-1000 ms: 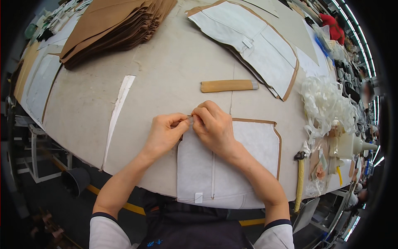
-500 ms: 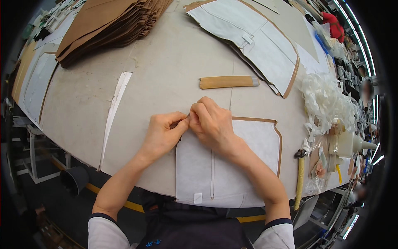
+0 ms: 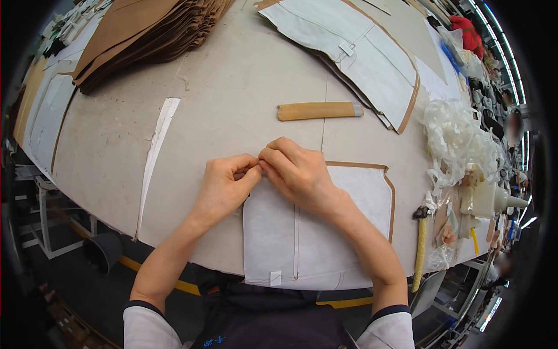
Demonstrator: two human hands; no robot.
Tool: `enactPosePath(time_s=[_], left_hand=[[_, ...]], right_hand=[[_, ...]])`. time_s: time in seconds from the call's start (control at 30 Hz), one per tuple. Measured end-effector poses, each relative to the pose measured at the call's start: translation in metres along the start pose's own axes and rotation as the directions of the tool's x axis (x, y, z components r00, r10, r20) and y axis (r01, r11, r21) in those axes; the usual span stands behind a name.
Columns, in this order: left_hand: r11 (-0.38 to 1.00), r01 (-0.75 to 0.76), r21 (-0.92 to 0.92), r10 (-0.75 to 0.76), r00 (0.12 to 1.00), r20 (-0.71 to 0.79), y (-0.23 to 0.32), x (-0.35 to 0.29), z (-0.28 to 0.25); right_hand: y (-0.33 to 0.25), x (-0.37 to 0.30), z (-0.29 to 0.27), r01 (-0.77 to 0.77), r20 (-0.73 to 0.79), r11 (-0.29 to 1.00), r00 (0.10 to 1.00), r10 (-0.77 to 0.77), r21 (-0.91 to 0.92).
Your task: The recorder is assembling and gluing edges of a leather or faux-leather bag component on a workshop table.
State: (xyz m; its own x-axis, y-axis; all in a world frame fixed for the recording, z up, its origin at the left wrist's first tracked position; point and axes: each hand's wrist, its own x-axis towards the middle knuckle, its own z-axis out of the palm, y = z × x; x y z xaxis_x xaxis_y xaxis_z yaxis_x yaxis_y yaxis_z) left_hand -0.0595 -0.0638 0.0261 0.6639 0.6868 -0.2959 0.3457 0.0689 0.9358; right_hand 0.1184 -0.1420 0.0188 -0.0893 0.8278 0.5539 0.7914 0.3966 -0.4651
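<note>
A flat panel point(image 3: 270, 238) with a white backing and a folded brown edge lies at the front of the table, its lower part reaching the table's rim. At its upper left corner, both hands meet fingertip to fingertip. My left hand point(image 3: 229, 180) is closed in a pinch there, thumb against forefinger. Above the panel's top edge, my right hand point(image 3: 296, 174) is closed too, its fingers bent and pinching at the same corner. The fingers hide that bit of edge. A small white tag point(image 3: 275, 278) sits near the panel's lower edge.
A brown strip-like tool point(image 3: 317, 110) with a grey end lies beyond my hands. Brown pieces point(image 3: 145, 35) are stacked far left; white-backed panels point(image 3: 349, 52) lie far right. White plastic strips point(image 3: 459, 134), a squeeze bottle point(image 3: 494, 200) and a yellow-handled tool point(image 3: 419, 250) are at the right.
My right fingers have shifted slightly left, and the fingertips of both hands are now closer together. The panel has slid a little to the left.
</note>
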Motion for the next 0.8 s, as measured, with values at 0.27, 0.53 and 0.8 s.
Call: enactPosePath(time_s=[0.27, 0.53, 0.8], left_hand=[[0.991, -0.131, -0.009, 0.129, 0.988, -0.083, -0.006, 0.000, 0.006], [0.956, -0.110, 0.272, 0.196, 0.929, -0.313, 0.010, -0.020, 0.000], [0.361, -0.443, 0.821, 0.717, 0.694, 0.059, -0.022, -0.048, 0.009]], right_hand=[[-0.001, 0.000, 0.007, -0.234, 0.026, 0.960, 0.972, 0.233, 0.156], [-0.005, -0.002, -0.001, -0.344, 0.109, 0.882, 0.939, 0.326, 0.323], [-0.011, -0.008, 0.007, -0.352, 0.101, 0.905, 0.936, 0.337, 0.241]])
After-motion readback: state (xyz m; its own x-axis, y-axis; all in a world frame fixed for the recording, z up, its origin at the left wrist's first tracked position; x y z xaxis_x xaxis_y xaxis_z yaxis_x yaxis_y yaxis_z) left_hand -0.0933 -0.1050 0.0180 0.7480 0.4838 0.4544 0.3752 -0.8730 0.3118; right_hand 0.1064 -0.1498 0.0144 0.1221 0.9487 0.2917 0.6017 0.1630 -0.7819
